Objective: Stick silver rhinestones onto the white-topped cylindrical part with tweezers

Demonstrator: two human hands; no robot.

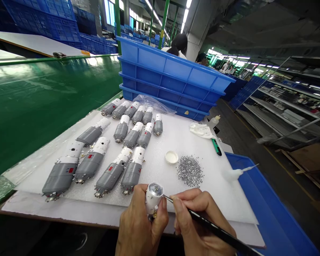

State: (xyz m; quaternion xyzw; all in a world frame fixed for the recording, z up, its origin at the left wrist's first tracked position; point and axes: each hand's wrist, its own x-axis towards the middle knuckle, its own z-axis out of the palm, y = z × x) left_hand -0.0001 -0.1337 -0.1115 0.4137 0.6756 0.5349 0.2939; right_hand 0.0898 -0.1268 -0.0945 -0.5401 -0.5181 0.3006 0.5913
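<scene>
My left hand (140,227) has its fingers curled together and clamped around a white cylindrical model part (152,199), held upright near the near edge of the foam, with its round metal-lined end facing up. My right hand (200,217) pinches a slim black-handled pick (216,231) between thumb and fingers, which are pressed together on the shaft. Its fine metal tip reaches the rim of the part's open end; I can't tell whether it is actually touching.

In front of my hands, a white foam sheet (216,199) lies on a white board (56,209). On the foam, grey-and-white model bodies (112,174) lie in rows on their sides, the largest nearest me and the smaller ones farther off. To the right of them sit a small white cap (171,156) and a loose heap of silver granules (190,171), just beside each other. Farther right lie a green marker (216,147), a crumpled white cloth (201,130) and a small plastic bottle (214,121).

Beyond the foam, a stack of blue plastic crates (170,71) stands with a clear plastic bag (152,103) against it. A green belt (42,106) runs along the left, and metal shelving (288,99) stands to the right. Far off behind the crates, a co-worker (176,46) sits with their back to me.
</scene>
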